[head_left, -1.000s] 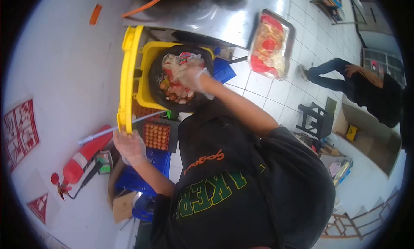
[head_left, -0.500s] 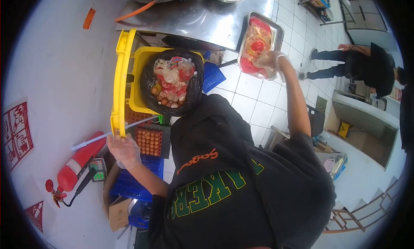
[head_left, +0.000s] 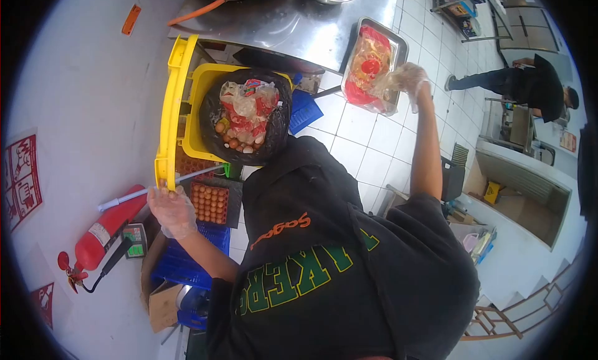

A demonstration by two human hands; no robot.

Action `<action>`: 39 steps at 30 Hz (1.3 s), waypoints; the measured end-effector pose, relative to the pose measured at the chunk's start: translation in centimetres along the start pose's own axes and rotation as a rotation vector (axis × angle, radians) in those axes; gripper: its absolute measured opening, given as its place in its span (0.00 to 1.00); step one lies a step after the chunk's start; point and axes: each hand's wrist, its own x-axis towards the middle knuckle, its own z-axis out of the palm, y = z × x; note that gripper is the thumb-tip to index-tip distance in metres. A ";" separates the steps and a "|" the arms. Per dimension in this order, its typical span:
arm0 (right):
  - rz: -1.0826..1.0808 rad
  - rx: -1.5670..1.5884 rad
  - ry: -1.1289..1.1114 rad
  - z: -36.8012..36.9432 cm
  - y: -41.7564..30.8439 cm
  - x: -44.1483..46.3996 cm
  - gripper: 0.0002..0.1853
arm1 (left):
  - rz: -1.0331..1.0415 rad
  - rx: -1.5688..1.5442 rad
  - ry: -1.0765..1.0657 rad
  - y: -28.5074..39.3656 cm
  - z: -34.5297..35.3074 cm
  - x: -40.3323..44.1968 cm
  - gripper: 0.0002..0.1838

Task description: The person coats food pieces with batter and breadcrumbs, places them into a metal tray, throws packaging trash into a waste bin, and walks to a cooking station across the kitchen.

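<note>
My left hand (head_left: 172, 211), in a clear glove, has its fingers curled on the end of the raised yellow lid (head_left: 169, 110) of a bin. Also gloved, my right hand (head_left: 413, 84) is closed around the gathered end of a clear plastic bag with red print (head_left: 369, 54). The bag lies in a metal tray (head_left: 403, 46) by the corner of the steel counter; what supports the tray I cannot tell. Inside the yellow bin (head_left: 196, 104), a black liner (head_left: 212, 110) holds crumpled red-and-clear plastic (head_left: 250, 107) and eggshells (head_left: 235, 142).
Egg trays (head_left: 210, 203) and blue crates (head_left: 187, 254) stand below the bin. A red fire extinguisher (head_left: 93, 244) is at the left wall. A blue dustpan (head_left: 304, 112) rests beside the bin, near the steel counter (head_left: 293, 29). Another person (head_left: 536, 86) stands at far right.
My right hand has shifted slightly right, with the bag's end drawn out a little. The left hand stays at the lid. The other person has moved farther away.
</note>
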 end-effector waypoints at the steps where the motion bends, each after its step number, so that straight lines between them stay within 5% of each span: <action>1: 0.001 0.212 0.011 -0.4 -3.0 -1.3 0.07 | -0.001 0.009 0.020 0.0 0.3 0.0 0.17; 2: -0.010 0.398 -0.008 -0.5 -5.0 -2.3 0.08 | 0.012 0.012 0.031 -0.3 1.7 -0.3 0.17; 4: -0.148 0.361 -0.089 0.1 -9.4 -4.6 0.10 | 0.118 0.107 0.375 -0.9 4.7 -0.7 0.18; 6: -0.177 0.457 -0.177 3.3 -11.6 -5.7 0.11 | 0.081 0.071 0.195 -0.4 1.1 0.1 0.18; 8: -0.465 0.493 -0.129 8.0 -14.3 -7.4 0.16 | 0.055 0.020 0.078 0.2 -0.8 0.4 0.18; 12: -0.770 -0.102 -0.206 21.7 -14.6 -6.8 0.19 | 0.112 0.019 0.189 -0.8 0.5 0.4 0.17; 14: -0.756 -0.404 -0.406 28.3 -16.5 -8.6 0.21 | 0.160 0.037 0.284 -0.8 0.7 0.4 0.17; 16: -0.754 -0.260 -0.599 40.0 -9.2 -6.4 0.21 | 0.091 -0.025 0.173 -0.4 0.6 0.1 0.18; 19: -0.738 -0.224 -0.844 45.1 -6.7 -5.9 0.21 | 0.079 -0.048 0.180 -0.3 1.6 -0.3 0.19; 20: -1.200 -0.371 -0.867 46.9 -5.4 -4.3 0.20 | 0.083 -0.053 0.195 -0.4 1.5 -0.3 0.19; 25: -0.936 -0.298 -0.864 40.9 -8.0 -3.4 0.20 | 0.072 -0.009 0.222 -0.6 2.3 -0.4 0.16; 28: -1.096 -0.581 -0.597 34.2 -13.1 -5.3 0.21 | 0.071 0.032 0.239 -0.7 2.1 -0.3 0.15; 30: -0.531 0.250 -0.730 28.7 -16.1 -7.1 0.20 | 0.056 0.029 0.177 -0.9 1.4 0.0 0.13; 34: -0.312 0.776 -0.636 17.2 -16.7 -7.9 0.15 | 0.082 0.215 0.288 -2.6 2.4 -0.6 0.08; 37: -0.213 0.814 -0.267 9.3 -15.1 -8.0 0.16 | 0.020 0.220 0.204 -4.3 1.2 -0.6 0.06; 38: -0.406 0.196 -0.093 7.1 -12.6 -6.0 0.14 | -0.048 0.222 0.227 -5.1 1.4 -0.7 0.06; 39: -0.214 0.257 -0.077 5.5 -12.3 -5.9 0.14 | -0.117 0.225 0.253 -5.8 1.2 -0.8 0.07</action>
